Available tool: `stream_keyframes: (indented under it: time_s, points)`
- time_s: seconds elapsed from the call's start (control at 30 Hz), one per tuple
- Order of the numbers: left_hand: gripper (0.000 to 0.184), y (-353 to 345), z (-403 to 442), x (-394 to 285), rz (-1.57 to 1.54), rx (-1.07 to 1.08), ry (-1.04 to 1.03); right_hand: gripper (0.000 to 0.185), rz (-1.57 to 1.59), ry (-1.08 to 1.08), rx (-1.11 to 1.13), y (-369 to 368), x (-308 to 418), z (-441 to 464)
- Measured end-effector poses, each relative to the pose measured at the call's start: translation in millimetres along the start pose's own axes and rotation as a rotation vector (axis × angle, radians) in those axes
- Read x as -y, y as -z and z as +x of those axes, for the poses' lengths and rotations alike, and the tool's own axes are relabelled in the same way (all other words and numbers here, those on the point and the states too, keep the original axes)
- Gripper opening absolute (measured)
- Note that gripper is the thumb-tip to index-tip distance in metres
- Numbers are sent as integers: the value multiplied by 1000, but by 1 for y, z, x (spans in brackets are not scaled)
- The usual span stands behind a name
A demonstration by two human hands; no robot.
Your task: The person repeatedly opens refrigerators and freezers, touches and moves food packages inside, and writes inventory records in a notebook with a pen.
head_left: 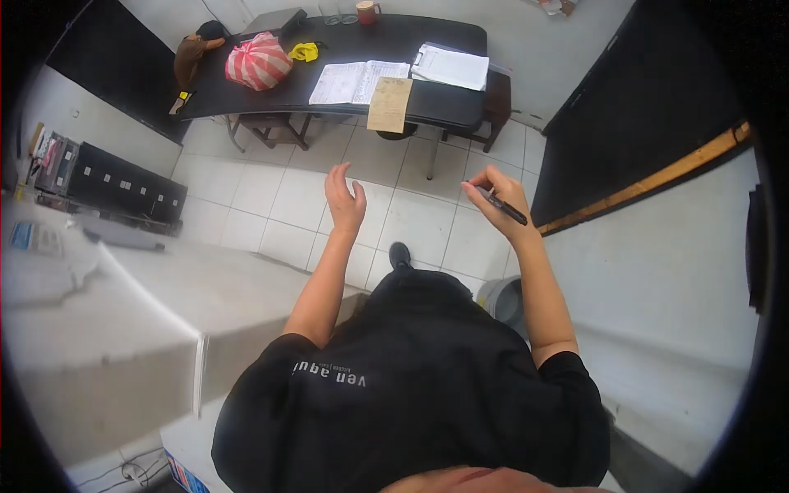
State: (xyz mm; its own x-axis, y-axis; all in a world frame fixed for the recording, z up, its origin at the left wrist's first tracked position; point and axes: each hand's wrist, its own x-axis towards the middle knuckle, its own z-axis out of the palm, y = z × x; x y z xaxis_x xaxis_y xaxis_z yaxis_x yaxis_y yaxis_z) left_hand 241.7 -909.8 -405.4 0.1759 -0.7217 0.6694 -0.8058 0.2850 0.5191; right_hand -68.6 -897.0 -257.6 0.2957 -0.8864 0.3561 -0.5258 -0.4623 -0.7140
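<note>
My right hand (503,205) holds a black pen (508,210), which looks like a marker, between thumb and fingers. Raised in the air over the tiled floor, my left hand (345,200) is empty with its fingers apart. Neither hand touches the black table (288,99) ahead. On that table an open notebook (349,82) with handwriting lies beside a clipboard with white papers (450,67). A brown sheet or envelope (389,105) overlaps the notebook and hangs past the table's near edge.
A red-and-white striped bag (259,62), a yellow item (304,52) and a red mug (366,11) stand on the table. Wooden stools (275,131) are beneath it. At left is a pale counter (271,283); a grey bin (503,302) stands by my right side. A person (193,56) sits at the far left.
</note>
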Motion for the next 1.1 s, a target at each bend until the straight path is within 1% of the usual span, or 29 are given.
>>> stream_keyframes:
  time_s: [0.03, 0.1, 0.13, 0.17, 0.23, 0.27, 0.3, 0.33, 0.37, 0.4, 0.43, 0.5, 0.53, 0.57, 0.63, 0.67, 0.7, 0.73, 0.8, 0.83, 0.87, 0.9, 1.0, 1.1]
  points:
    - [45, -16, 5, 15, 20, -22, 20, 25, 2, 10, -5, -10, -19, 9]
    - [47, -56, 25, 55, 24, 3, -3, 30, 29, -26, -159, -39, -67, 41]
    - [48, -75, 37, 76, 23, 28, -25, 33, 43, -85, -148, -50, -95, 57]
    - [48, -92, 51, 98, 27, 21, -32, 33, 46, -76, -153, -64, -122, 73]
    - [50, -135, 80, 139, 39, 129, -71, 34, 228, -504, -2, -85, -160, 116]
    - [50, -157, 93, 157, 43, 135, -60, 35, 223, -566, -6, -97, -178, 133]
    - [48, -176, 108, 169, 17, 210, -63, 35, 229, -584, 9, -113, -201, 151]
    - [47, -194, 121, 183, -9, 288, -64, 34, 224, -502, -34, -132, -227, 169]
    - [47, -214, 134, 193, -5, 311, -51, 34, 217, -420, -79, -149, -252, 187]
    - [45, -237, 148, 202, -10, 372, -110, 32, 212, -357, -106, -160, -267, 208]
    - [43, -261, 165, 211, -18, 429, -174, 32, 216, -369, -104, -171, -284, 232]
    - [42, -305, 191, 232, -79, 490, -182, 29, 225, -277, -180, -195, -319, 278]
    - [43, -325, 203, 240, -66, 593, -221, 29, 403, -447, -188, -207, -324, 303]
    - [45, -348, 221, 250, -52, 689, -267, 29, 406, -456, -178, -215, -333, 338]
    - [44, -381, 237, 266, -25, 778, -275, 29, 571, -723, -193, -241, -345, 386]
    - [45, -394, 243, 272, -23, 804, -295, 29, 574, -757, -196, -259, -358, 404]
    - [46, -406, 248, 278, -24, 821, -314, 29, 611, -740, -252, -278, -374, 422]
    - [46, -416, 250, 287, -37, 842, -303, 29, 644, -719, -304, -292, -385, 437]
    - [48, -433, 252, 301, -72, 856, -355, 29, 616, -755, -336, -317, -400, 457]
    - [48, -435, 254, 300, -82, 869, -337, 29, 598, -766, -370, -327, -408, 465]
    - [49, -437, 250, 307, -81, 868, -313, 31, 443, -651, -466, -360, -442, 469]
    - [50, -434, 250, 303, -73, 855, -308, 31, 439, -670, -461, -370, -449, 471]
    - [49, -434, 251, 306, -118, 869, -293, 30, 346, -573, -520, -387, -448, 477]
    - [48, -437, 248, 311, -122, 876, -283, 30, 246, -586, -522, -398, -445, 480]
